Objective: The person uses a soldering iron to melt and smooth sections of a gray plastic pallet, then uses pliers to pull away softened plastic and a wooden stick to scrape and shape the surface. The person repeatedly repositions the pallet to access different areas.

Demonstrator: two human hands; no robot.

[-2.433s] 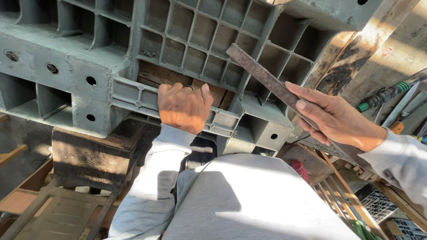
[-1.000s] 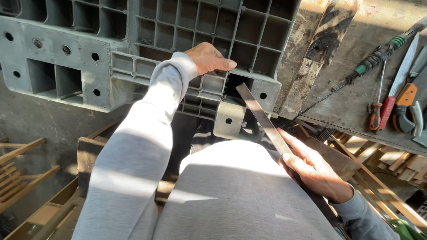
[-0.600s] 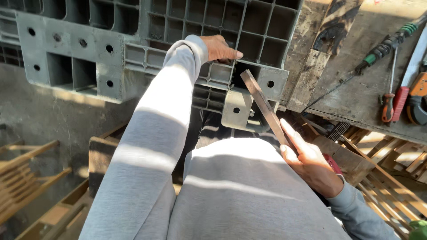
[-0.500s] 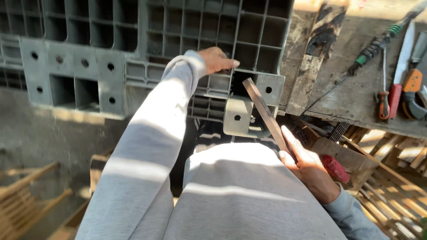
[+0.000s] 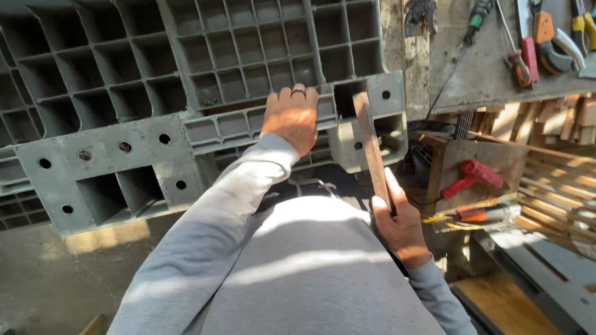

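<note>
A big grey plastic pallet [image 5: 124, 149] with a ribbed grid underside stands on edge in front of me. My left hand [image 5: 290, 118], with a dark ring on one finger, grips the pallet's lower rail, fingers hooked over its edge. My right hand [image 5: 400, 226] holds a long flat rusty metal bar [image 5: 371, 149] by its lower end. The bar points up and its top end lies against the pallet's corner block. Grey sleeves cover both my arms, and my torso hides what lies below.
A dusty workbench [image 5: 484, 68] at the upper right carries screwdrivers, pliers and cutters. Below it are a red power tool [image 5: 475, 177], an orange-handled tool [image 5: 475, 214] and wooden slat frames [image 5: 552, 192]. Concrete floor [image 5: 49, 285] lies at the lower left.
The view has shifted left and down along the pallet. My left hand has moved lower on the rail. The bar has swung from slanted to nearly upright, closer to the corner block.
</note>
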